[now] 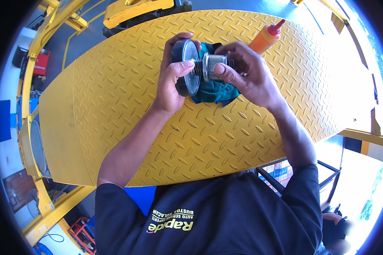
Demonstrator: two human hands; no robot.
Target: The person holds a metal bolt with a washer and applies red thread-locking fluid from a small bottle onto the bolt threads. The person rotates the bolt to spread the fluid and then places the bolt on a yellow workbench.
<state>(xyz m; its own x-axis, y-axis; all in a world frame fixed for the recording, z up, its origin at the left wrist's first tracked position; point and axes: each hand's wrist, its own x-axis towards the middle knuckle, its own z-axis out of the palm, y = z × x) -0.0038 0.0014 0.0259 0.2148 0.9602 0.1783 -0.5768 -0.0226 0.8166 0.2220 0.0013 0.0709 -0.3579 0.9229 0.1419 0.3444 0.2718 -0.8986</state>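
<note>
Two hands: black-rimmed round grey metal disc [192,81] is clasped by left hand [169,87], flanged silver metal collar [211,64] is pinched by right hand [253,76].
Dark threaded shaft [198,68]: exposed between the grips.
Collar: apparently being threaded.
Disc: steadiness seems required during turning.

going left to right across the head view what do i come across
Blue panel → red box → left hand → silver collar → orange bottle with a red tip

Bare forearms [134,142] converge; left fingers [167,49] grip, spread; right fingers [241,50] curl inward.
</note>
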